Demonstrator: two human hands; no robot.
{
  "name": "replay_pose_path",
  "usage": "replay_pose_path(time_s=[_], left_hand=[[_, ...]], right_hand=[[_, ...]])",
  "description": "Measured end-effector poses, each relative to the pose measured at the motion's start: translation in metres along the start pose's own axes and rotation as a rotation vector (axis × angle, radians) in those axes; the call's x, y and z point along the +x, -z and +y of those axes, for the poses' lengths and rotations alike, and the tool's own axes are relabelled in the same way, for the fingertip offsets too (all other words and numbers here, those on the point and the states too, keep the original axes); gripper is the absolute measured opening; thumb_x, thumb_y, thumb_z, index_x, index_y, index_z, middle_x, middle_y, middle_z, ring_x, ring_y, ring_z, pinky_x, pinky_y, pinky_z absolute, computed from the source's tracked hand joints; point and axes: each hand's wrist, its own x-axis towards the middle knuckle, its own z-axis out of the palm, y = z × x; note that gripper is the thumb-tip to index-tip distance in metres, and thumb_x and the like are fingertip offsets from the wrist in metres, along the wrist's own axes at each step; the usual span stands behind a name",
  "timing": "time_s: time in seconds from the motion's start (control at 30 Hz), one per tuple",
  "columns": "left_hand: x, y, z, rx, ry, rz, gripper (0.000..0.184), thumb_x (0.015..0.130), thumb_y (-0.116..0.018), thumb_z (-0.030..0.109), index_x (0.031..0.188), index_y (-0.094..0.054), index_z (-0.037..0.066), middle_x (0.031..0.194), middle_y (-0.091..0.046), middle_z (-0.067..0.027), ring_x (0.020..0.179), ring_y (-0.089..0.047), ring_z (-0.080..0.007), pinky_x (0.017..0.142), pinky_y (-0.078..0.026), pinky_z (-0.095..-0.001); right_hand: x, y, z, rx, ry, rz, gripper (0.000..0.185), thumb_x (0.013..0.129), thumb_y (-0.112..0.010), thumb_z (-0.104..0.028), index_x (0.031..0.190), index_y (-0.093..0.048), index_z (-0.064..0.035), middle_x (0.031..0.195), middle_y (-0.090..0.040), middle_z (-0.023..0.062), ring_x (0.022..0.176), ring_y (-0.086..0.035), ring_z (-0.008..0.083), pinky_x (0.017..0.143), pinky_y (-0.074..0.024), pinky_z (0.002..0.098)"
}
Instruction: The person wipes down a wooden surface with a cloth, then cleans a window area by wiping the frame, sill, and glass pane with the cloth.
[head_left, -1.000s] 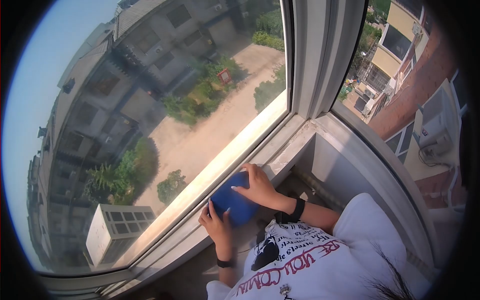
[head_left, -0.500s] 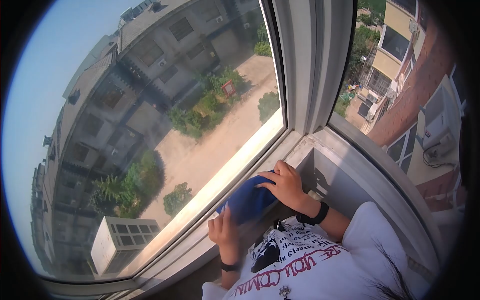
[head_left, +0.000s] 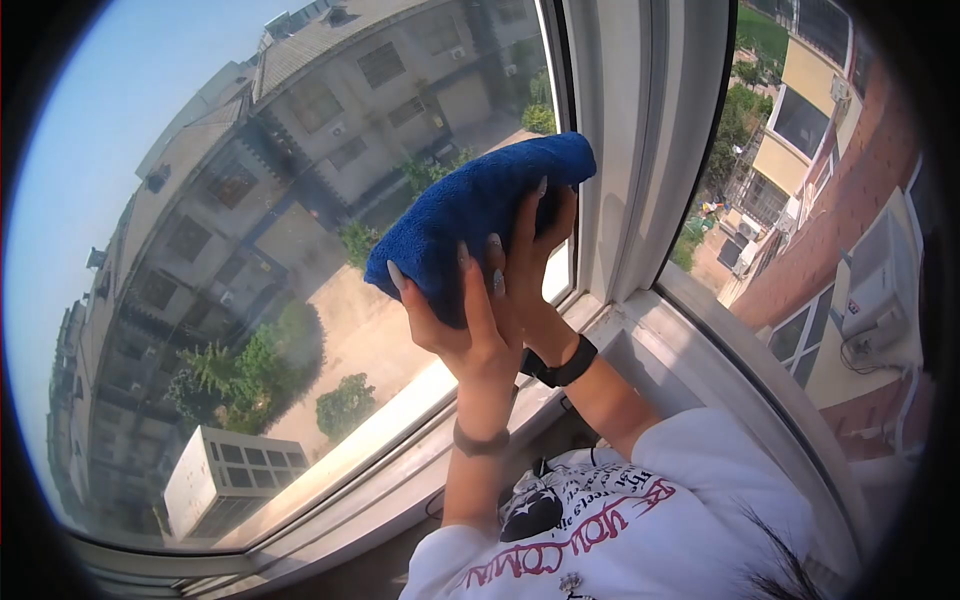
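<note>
A folded blue cloth [head_left: 470, 205] is raised in both hands in front of the window pane [head_left: 360, 300]. My left hand [head_left: 455, 320] grips its lower left part, thumb and fingers curled round the edge. Close beside it, my right hand [head_left: 535, 250] holds the cloth's right side, fingers pressed on the fabric. The wrists are near each other, with dark bands on both. Whether the cloth touches the glass, I cannot tell.
A white window frame post [head_left: 625, 150] stands just right of the cloth. Below runs the sill [head_left: 400, 455]. Outside are a white outdoor unit [head_left: 235, 480], bushes and a grey building. On the right, another pane shows a brick wall [head_left: 790, 225].
Both hands have lifted the blue cloth from low by the sill up in front of the pane. The hands are closer together, and the cloth now appears folded thicker.
</note>
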Motion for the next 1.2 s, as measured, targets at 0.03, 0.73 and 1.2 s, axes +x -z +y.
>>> replay_pose_path(time_s=[0.03,0.73,1.2], left_hand=[[-0.013,-0.013,-0.002,0.036,-0.013,-0.001,0.047,0.085,-0.061,0.005,0.132,-0.053,0.001,0.149,-0.014,-0.0306,0.135,-0.022,-0.0482,0.107,-0.031,-0.0518],[-0.088,0.011,0.023,-0.391,0.397,-0.383,0.073,0.090,-0.050,0.022,0.145,-0.013,-0.010,0.148,-0.003,-0.0377,0.139,-0.006,-0.0525,0.113,-0.012,-0.0545],[-0.128,0.042,-0.030,-0.106,0.446,-0.051,0.056,0.097,-0.042,0.028,0.143,-0.034,-0.003,0.150,-0.003,-0.0369,0.139,-0.004,-0.0574,0.111,-0.018,-0.0593]], right_hand=[[-0.004,0.001,0.002,0.001,-0.033,-0.031,0.070,0.088,-0.054,-0.020,0.147,-0.023,0.0012,0.145,-0.013,0.0387,0.133,-0.017,0.0569,0.108,-0.0196,0.0598],[-0.065,0.025,0.028,0.142,-0.045,-0.271,0.071,0.093,-0.043,-0.042,0.154,-0.013,-0.0220,0.153,0.009,0.0332,0.141,0.002,0.0537,0.112,-0.0097,0.0593],[-0.052,0.006,-0.053,0.187,0.413,-0.452,0.048,0.086,-0.061,-0.037,0.132,-0.058,-0.0226,0.132,-0.049,0.0284,0.125,-0.046,0.0465,0.100,-0.0409,0.0527]])
